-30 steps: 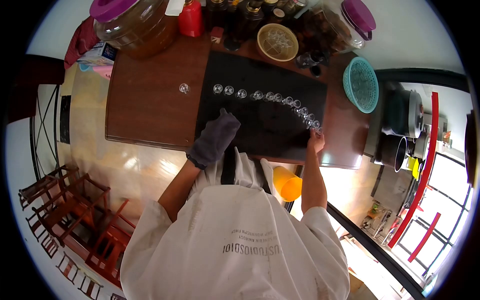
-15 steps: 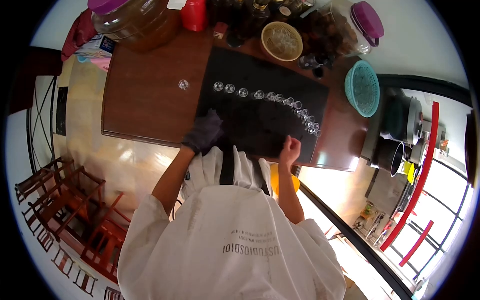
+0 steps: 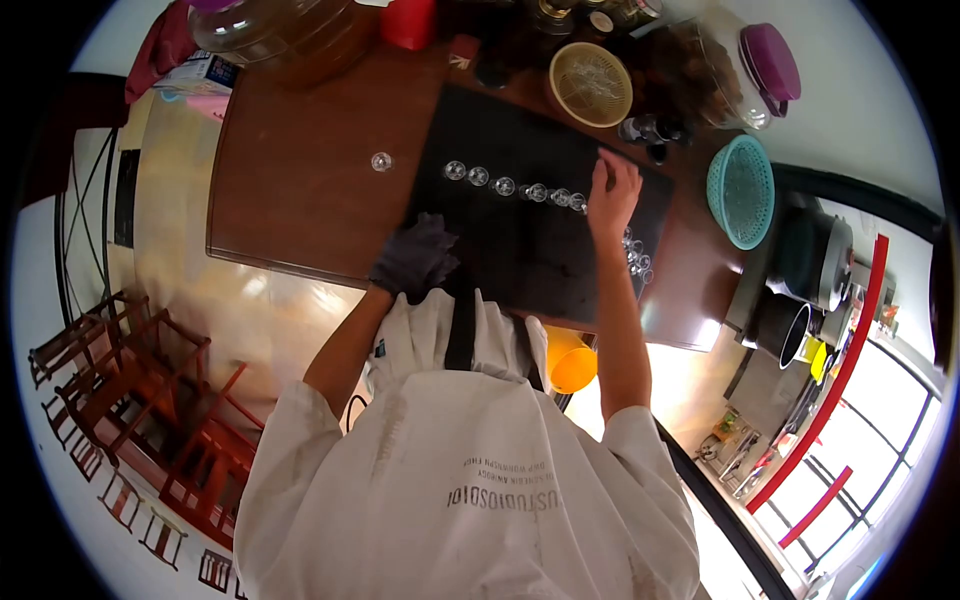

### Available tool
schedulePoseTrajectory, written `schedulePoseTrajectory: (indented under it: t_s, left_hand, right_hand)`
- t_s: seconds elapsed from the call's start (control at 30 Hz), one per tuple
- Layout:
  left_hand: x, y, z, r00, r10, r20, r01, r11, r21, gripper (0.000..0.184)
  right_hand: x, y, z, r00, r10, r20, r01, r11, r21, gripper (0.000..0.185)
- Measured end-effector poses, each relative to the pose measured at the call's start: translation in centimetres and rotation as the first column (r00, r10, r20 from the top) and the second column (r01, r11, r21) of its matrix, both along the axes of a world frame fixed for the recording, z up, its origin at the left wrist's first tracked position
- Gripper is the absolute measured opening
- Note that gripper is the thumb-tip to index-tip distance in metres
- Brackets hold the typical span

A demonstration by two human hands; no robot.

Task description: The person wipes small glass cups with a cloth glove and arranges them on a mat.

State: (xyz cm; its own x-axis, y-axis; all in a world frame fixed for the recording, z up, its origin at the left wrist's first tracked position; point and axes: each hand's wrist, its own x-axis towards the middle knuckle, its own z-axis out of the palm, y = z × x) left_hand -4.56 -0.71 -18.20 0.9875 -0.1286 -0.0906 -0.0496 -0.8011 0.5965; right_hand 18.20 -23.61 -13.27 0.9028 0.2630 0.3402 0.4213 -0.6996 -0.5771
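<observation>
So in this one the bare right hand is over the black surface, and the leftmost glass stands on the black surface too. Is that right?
Not quite: the leftmost glass stands on the brown tabletop, to the left of the black surface, as the head view shows. The bare right hand is over the black surface, as you say.

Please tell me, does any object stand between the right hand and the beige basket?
Nothing visible does: between the right hand and the beige basket, only bare tabletop shows. The small glasses lie off that path.
</observation>
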Motion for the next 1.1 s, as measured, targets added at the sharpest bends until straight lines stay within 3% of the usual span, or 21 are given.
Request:
schedulePoseTrajectory:
  t_s: [0.03,0.07,0.17,0.23,0.33,0.43,0.5,0.6,0.67,0.7,0.73,0.77,0.83,0.9,0.97,1.03,1.07,1.1]
  left_hand:
    - [0.3,0.1,0.5,0.990,-0.020,-0.137,0.017,1.000,-0.023,0.036]
    - [0.2,0.2,0.5,0.989,-0.010,-0.145,0.006,1.000,-0.025,0.036]
    - [0.2,0.2,0.1,0.993,0.010,-0.118,-0.019,0.997,-0.077,0.033]
    - [0.1,0.0,-0.5,0.997,0.058,0.054,-0.055,0.998,-0.042,0.030]
    - [0.1,0.4,-0.3,0.992,0.054,0.115,-0.042,0.994,-0.104,0.030]
    - [0.7,0.6,0.4,1.000,-0.001,0.002,0.001,0.997,-0.073,0.032]
    - [0.5,0.5,-0.1,1.000,0.005,0.027,-0.003,0.998,-0.070,0.032]
    - [0.3,0.2,-1.6,1.000,-0.005,0.027,0.007,0.997,-0.075,0.031]
    - [0.6,0.3,-1.6,1.000,-0.021,0.000,0.021,0.997,-0.078,0.030]
    - [0.8,0.4,-0.9,0.999,-0.036,0.010,0.037,0.998,-0.053,0.027]
    - [0.9,0.5,-0.2,0.998,-0.052,0.023,0.052,0.998,-0.027,0.025]
    - [1.0,0.5,0.4,0.998,-0.055,0.035,0.056,0.998,-0.025,0.025]
    - [0.9,0.8,1.3,0.998,-0.036,0.048,0.041,0.992,-0.120,0.023]
    - [0.7,0.6,1.2,0.995,-0.011,0.101,0.023,0.992,-0.122,0.021]
    - [0.2,0.3,1.0,0.988,0.014,0.151,0.005,0.992,-0.125,0.019]
    - [-0.4,0.1,1.3,0.990,0.101,0.094,-0.062,0.933,-0.354,0.020]
    - [-0.7,0.0,1.8,0.990,0.100,0.102,-0.059,0.935,-0.349,0.020]
    - [-0.8,-0.2,3.0,0.966,0.162,-0.202,-0.253,0.760,-0.599,0.022]
  right_hand:
    - [1.6,0.4,-0.2,0.990,0.068,0.125,-0.054,0.993,-0.109,0.019]
    - [2.9,0.8,-0.6,0.990,0.079,0.117,-0.066,0.992,-0.110,0.019]
    - [6.7,2.0,-1.9,0.983,0.150,0.105,-0.120,0.960,-0.253,0.025]
    - [8.5,3.3,-2.5,0.982,0.176,0.068,-0.142,0.926,-0.350,0.030]
    - [10.7,4.3,-3.8,0.988,0.143,-0.057,-0.154,0.891,-0.427,0.034]
    - [12.4,4.9,-5.1,0.988,0.106,-0.116,-0.151,0.835,-0.528,0.039]
    - [12.5,4.7,-5.3,0.990,0.073,-0.121,-0.131,0.799,-0.588,0.041]
    - [12.2,4.5,-4.0,0.982,0.129,-0.142,-0.180,0.871,-0.457,0.042]
    - [9.9,4.6,-2.2,0.983,0.183,-0.013,-0.183,0.975,-0.126,0.033]
    - [8.4,4.8,-0.8,0.983,0.181,-0.007,-0.180,0.976,-0.125,0.033]
    - [6.6,5.2,0.9,0.992,0.121,-0.044,-0.119,0.992,0.034,0.030]
    - [5.0,5.2,2.3,0.994,0.067,-0.087,-0.049,0.981,0.189,0.028]
    - [2.3,4.4,3.1,0.996,0.082,-0.033,-0.071,0.966,0.250,0.028]
    - [-0.3,3.2,2.3,0.953,0.156,-0.260,-0.003,0.863,0.505,0.033]
    - [-4.0,3.1,3.0,0.902,0.256,-0.347,-0.011,0.818,0.575,0.036]
    - [-7.5,3.0,3.6,0.870,0.274,-0.410,-0.019,0.849,0.528,0.039]
    - [-8.9,2.5,3.0,0.849,0.273,-0.452,-0.045,0.891,0.452,0.041]
    - [-10.1,1.9,2.1,0.828,0.265,-0.494,-0.074,0.925,0.372,0.042]
